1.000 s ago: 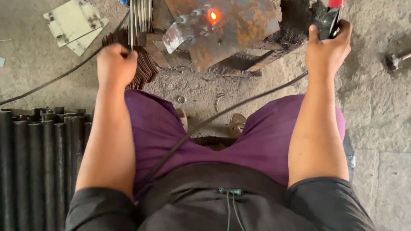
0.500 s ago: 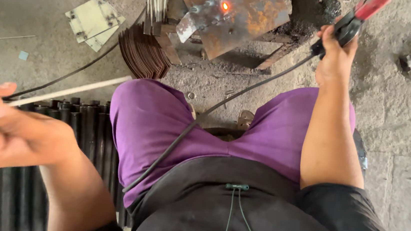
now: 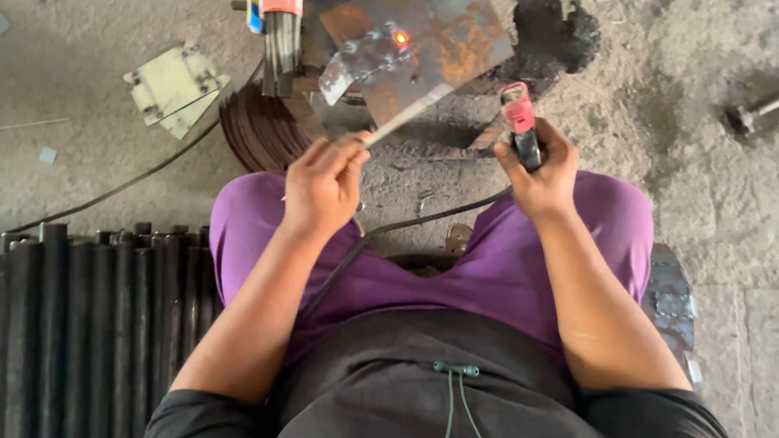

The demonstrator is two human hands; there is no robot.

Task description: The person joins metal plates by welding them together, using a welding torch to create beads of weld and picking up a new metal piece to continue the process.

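This is a metal workshop, a welding place with rough work on the ground. The concrete floor [image 3: 91,57] is dusty and stained. A rusty steel plate [image 3: 425,51] carries a glowing hot spot [image 3: 400,36], black steel pipes [image 3: 47,310] lie in a row, and a hammer [image 3: 767,105] rests nearby.

concrete floor [image 3: 769,236] bearing hammer [image 3: 767,105], pipes [image 3: 47,310]
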